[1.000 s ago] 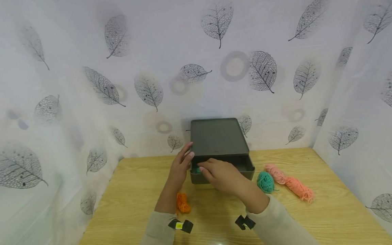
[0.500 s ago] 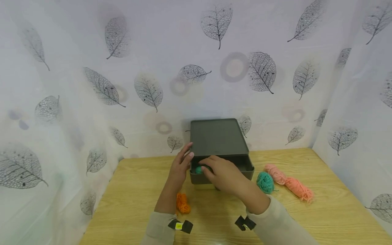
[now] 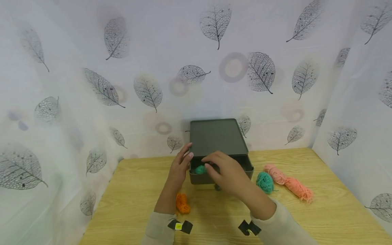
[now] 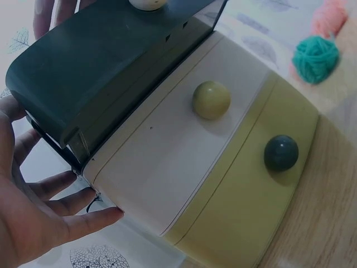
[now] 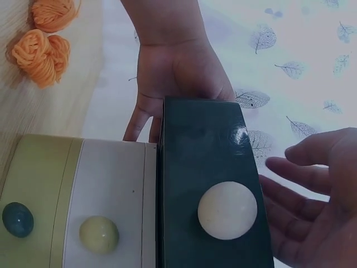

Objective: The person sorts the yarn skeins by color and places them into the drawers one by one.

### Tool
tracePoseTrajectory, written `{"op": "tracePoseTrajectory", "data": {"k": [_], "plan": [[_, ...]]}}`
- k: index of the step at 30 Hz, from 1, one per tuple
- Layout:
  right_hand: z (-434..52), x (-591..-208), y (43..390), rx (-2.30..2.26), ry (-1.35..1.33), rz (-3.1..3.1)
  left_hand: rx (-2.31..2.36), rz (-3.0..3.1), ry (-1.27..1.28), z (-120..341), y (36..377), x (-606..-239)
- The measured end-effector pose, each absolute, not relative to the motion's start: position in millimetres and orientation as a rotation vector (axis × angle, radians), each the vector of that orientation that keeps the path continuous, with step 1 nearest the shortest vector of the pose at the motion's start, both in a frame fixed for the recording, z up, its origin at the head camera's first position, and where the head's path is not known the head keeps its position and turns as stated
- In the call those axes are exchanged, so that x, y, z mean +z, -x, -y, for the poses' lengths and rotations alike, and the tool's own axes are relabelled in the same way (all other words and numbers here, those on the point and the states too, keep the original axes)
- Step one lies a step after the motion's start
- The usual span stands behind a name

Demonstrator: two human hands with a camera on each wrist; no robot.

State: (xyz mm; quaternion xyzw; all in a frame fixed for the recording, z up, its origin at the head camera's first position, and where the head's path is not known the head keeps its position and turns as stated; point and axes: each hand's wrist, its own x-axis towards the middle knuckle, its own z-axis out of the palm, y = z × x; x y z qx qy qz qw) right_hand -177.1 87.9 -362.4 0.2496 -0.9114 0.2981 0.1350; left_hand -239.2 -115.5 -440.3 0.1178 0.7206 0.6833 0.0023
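A small drawer cabinet (image 3: 218, 137) stands at the back of the table, its dark green top drawer (image 3: 199, 179) pulled out. Inside that drawer, at the left, lies a teal yarn ball (image 3: 200, 169). My right hand (image 3: 225, 172) hovers over the drawer opening with fingers loosely bent, apart from the ball. In the right wrist view the right hand (image 5: 318, 195) holds nothing. My left hand (image 3: 179, 168) rests against the cabinet's left side; the left wrist view shows its fingers (image 4: 92, 223) spread and straight along the side. White (image 4: 150, 145) and yellow-green (image 4: 234, 206) lower drawers are closed.
Right of the cabinet lie another teal yarn ball (image 3: 265, 182), a pink yarn skein (image 3: 275, 174) and a coral yarn skein (image 3: 298, 189). An orange yarn skein (image 3: 182, 204) lies beside the left forearm. Leaf-patterned sheeting (image 3: 171, 44) surrounds the wooden table (image 3: 137, 190).
My right hand has let go of the teal yarn ball in the drawer and moved up and right, so more of the ball shows. The left hand has stayed at the cabinet's side.
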Motion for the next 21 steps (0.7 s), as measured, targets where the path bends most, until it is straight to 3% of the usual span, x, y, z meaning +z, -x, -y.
{"op": "tracePoseTrajectory", "data": {"k": [21], "plan": [[-115.7, -371.9, 179.5, 0.91, -0.701, 2.212, 2.164, -2.25, -0.363, 115.9, 241.8, -443.2]]}}
